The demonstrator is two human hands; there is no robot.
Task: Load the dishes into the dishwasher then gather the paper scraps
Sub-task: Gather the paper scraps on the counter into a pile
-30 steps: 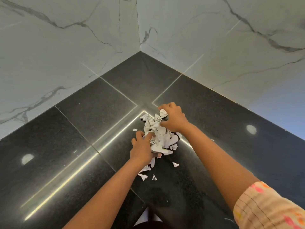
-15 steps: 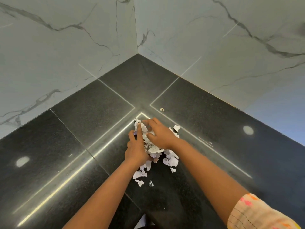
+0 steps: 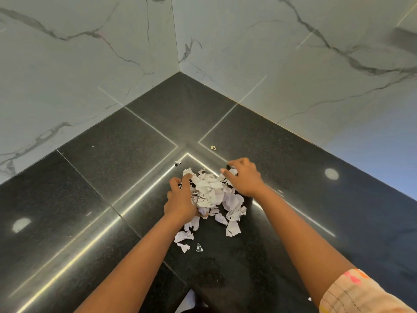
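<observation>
Bench: a black speckled stone bench (image 3: 101, 177) is running into an inner corner where two white marble-veined walls (image 3: 67, 75) are meeting.
Paper scraps: a crumpled white pile (image 3: 209, 193) is lying on the bench, out from the corner, between the two hands.
Left hand: the left hand (image 3: 180, 199) is pressing against the left side of the pile, fingers curling into the paper and gripping some of it.
Right hand: the right hand (image 3: 244, 177) is hovering at the pile's far right edge, fingers bent, pinching a scrap at the fingertips.
Loose scraps: several pieces (image 3: 232, 229) are lying towards the near edge, apart from the pile; two tiny bits (image 3: 213, 147) are sitting nearer the corner.
Sleeve: a pale patterned sleeve (image 3: 361, 294) is covering the right upper arm.
In the way: the hands are hiding parts of the pile.
</observation>
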